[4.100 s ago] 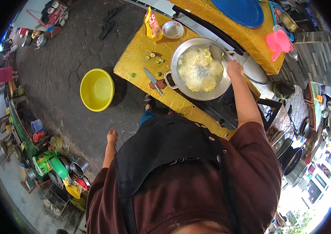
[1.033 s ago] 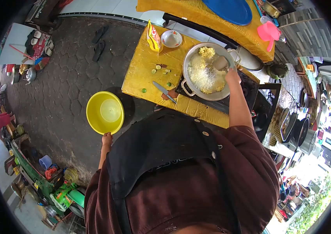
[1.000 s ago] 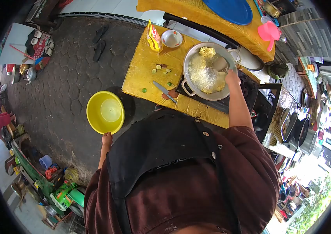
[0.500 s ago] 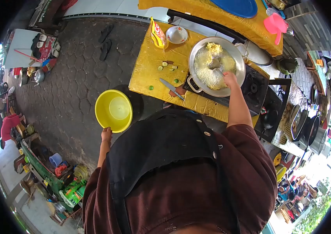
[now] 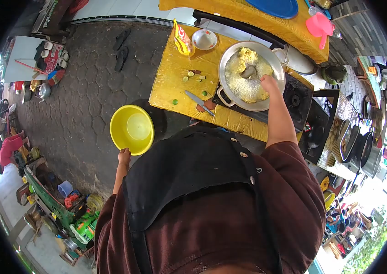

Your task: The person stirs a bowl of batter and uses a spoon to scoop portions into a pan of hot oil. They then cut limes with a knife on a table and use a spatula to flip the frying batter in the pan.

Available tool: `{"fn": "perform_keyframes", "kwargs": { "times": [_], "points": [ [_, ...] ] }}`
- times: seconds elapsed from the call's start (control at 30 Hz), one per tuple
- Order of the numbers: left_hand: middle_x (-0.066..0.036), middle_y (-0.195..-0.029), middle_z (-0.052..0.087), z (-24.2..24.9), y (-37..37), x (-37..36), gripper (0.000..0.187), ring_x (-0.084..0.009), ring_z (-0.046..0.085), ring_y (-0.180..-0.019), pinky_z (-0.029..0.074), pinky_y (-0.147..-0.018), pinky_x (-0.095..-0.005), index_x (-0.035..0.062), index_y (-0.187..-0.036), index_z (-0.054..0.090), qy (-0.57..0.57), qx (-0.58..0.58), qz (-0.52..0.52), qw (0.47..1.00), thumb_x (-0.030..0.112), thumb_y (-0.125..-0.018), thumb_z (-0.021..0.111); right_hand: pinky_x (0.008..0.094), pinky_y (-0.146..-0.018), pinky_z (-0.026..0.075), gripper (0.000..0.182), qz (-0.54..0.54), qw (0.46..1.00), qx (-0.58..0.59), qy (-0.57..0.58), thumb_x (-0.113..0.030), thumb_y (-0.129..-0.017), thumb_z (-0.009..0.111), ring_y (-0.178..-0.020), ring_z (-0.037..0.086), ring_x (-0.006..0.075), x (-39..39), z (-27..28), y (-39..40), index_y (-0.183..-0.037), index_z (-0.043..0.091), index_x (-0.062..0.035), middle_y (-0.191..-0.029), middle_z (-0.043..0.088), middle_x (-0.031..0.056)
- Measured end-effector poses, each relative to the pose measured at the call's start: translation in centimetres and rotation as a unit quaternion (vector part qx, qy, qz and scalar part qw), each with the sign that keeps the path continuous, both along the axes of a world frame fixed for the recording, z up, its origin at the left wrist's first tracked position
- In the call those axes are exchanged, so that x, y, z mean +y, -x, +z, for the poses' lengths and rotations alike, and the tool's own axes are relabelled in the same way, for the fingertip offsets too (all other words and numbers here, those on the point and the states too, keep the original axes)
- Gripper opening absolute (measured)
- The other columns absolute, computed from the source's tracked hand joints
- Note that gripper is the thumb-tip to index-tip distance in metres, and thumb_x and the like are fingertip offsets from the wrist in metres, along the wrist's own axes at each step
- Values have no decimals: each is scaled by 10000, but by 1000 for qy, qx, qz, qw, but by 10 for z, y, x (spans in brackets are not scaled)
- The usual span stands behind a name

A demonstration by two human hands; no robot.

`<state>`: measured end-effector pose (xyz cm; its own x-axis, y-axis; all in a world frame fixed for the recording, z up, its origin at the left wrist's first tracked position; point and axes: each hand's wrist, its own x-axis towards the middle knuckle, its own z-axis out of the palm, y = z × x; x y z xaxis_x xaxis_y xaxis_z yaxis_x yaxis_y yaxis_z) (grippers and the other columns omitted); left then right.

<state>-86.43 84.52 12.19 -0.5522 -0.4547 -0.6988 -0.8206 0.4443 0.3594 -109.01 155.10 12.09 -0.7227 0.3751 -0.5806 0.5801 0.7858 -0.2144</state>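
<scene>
My right hand [image 5: 269, 83] is closed on a metal ladle, its rounded head [image 5: 248, 72] dipping into a wide two-handled metal wok [image 5: 223, 68]. Pale, foamy liquid bubbles in the wok around clumps of yellow food [image 5: 248, 55]. Low on the left, my left hand [image 5: 124, 156] grips the rim of a yellow plastic basin [image 5: 117, 130]. The basin is held tilted above the paving, and no food shows inside it. Under the wok is a black stove [image 5: 297, 102].
Beside the wok, a yellow-covered table [image 5: 168, 84] bears a knife [image 5: 196, 99], cut limes [image 5: 185, 78], a patterned bowl [image 5: 204, 40] and a yellow packet [image 5: 182, 39]. Black sandals [image 5: 121, 50] lie on the paving. A pink dipper [image 5: 320, 25] rests on another table behind.
The ladle's head has shifted up and slightly left in the wok, and more of it shows above the foam. My left hand keeps its hold on the basin.
</scene>
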Motion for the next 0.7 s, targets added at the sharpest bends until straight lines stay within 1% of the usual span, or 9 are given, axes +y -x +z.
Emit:
{"fn": "perform_keyframes", "kwargs": {
  "times": [0.13, 0.2, 0.3, 0.33, 0.37, 0.47, 0.53, 0.63, 0.7],
  "points": [
    [-34, -768, 568, 8, 5, 9, 293, -117, 521, -623, 393, -481, -262, 54, -1038, 542, -27, -2, 119, 993, 255, -829, 502, 367, -811, 432, 241, 34, 999, 22, 2, -159, -746, 483, -962, 559, 288, -7, -8, -4, -950, 610, -132, -994, 608, 123],
    [-34, -771, 573, 8, 6, 10, 289, -120, 523, -621, 396, -483, -265, 61, -1038, 545, -22, -3, 120, 993, 256, -829, 501, 319, -501, 436, 200, -72, 990, 29, 114, -127, -731, 510, -565, 572, 194, -2, -20, -13, -909, 599, -109, -690, 597, 100],
    [-33, -776, 575, -8, -4, -1, 291, -118, 520, -620, 400, -495, -267, 64, -1037, 547, -49, 10, 161, 986, 258, -825, 501, 305, -406, 380, 219, -46, 993, 87, 59, -108, -727, 525, -454, 502, 145, -3, -61, -25, -937, 588, -99, -593, 544, 69],
    [-33, -776, 575, -10, -7, -5, 291, -118, 520, -620, 400, -495, -267, 64, -1037, 547, -48, 10, 161, 986, 258, -825, 501, 305, -406, 380, 219, -47, 993, 87, 60, -108, -727, 525, -454, 502, 145, -7, -59, -28, -937, 588, -99, -593, 544, 69],
    [-31, -781, 574, -13, -10, -10, 292, -118, 519, -629, 402, -506, -268, 62, -1034, 548, -10, 0, 52, 999, 259, -824, 502, 306, -401, 374, 230, -77, 989, 95, 87, -106, -725, 536, -450, 498, 144, -13, -57, -35, -950, 584, -95, -585, 540, 62],
    [-28, -783, 572, -42, -22, -34, 296, -118, 517, -636, 403, -515, -270, 60, -1029, 550, 15, 17, -85, 996, 264, -820, 504, 300, -395, 365, 243, -131, 979, 102, 117, -105, -725, 553, -441, 491, 139, -19, -56, -43, -967, 580, -94, -580, 538, 54],
    [-25, -779, 571, -37, -20, -31, 298, -118, 516, -636, 401, -513, -271, 60, -1028, 550, 4, 39, -112, 993, 268, -819, 506, 293, -393, 363, 245, -155, 975, 97, 123, -107, -727, 559, -435, 487, 136, -20, -76, -50, -971, 580, -97, -583, 539, 53],
    [-26, -751, 565, -26, -3, -24, 289, -118, 509, -602, 389, -484, -255, 64, -1028, 552, 3, 13, -54, 998, 257, -818, 507, 278, -378, 348, 237, -144, 975, 129, 105, -112, -748, 562, -433, 478, 123, -30, -80, -53, -984, 578, -100, -586, 537, 46],
    [-29, -725, 559, -24, 7, -20, 279, -118, 498, -560, 374, -455, -239, 61, -1023, 556, -32, 16, -13, 999, 246, -819, 508, 272, -362, 327, 225, -219, 950, 99, 202, -125, -767, 566, -429, 468, 114, -35, -61, -60, -990, 573, -97, -583, 531, 41]
  ]
}}
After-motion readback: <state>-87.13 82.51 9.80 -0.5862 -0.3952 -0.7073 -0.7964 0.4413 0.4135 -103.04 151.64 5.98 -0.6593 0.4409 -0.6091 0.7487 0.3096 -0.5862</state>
